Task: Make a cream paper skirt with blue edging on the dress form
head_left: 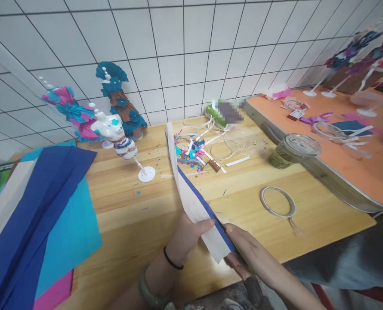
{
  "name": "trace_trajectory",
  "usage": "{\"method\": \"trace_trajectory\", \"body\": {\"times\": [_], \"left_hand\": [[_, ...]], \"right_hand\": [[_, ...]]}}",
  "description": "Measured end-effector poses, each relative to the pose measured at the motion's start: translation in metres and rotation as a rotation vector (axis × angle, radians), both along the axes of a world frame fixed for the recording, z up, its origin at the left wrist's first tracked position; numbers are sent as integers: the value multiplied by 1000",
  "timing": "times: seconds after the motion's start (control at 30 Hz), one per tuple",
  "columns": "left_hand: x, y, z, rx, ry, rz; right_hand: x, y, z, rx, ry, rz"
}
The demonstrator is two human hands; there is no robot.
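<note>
A long strip of crepe paper, white with a blue layer along its right edge, stands tilted over the wooden table. My left hand pinches it near its lower end, thumb on the white side. At the blue edge, my right hand is closed around scissors, of which only a dark narrow part shows; the handles are mostly hidden by the fingers. Beyond the strip lies a pile of paper scraps. A white mini dress form, with striped wrapping lower down, stands to the left.
Blue crepe sheets and a turquoise sheet lie at left. Decorated dress forms stand by the tiled wall. At right are a tape roll, a lidded plastic tub and an orange table with more craft pieces.
</note>
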State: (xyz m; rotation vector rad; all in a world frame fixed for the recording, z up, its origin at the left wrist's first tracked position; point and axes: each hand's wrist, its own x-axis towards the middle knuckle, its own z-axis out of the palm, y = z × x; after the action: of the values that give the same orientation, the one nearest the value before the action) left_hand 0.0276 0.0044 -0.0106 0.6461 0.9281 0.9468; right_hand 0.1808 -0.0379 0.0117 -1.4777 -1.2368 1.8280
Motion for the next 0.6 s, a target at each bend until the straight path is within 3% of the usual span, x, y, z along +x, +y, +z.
{"method": "trace_trajectory", "body": {"times": [0.4,0.6], "left_hand": [[0,0,-5,-23,26,28],[0,-1,-4,-27,26,19]], "right_hand": [[-5,2,-3,-96,-19,-66],[-5,3,-3,-22,-62,-113]]}}
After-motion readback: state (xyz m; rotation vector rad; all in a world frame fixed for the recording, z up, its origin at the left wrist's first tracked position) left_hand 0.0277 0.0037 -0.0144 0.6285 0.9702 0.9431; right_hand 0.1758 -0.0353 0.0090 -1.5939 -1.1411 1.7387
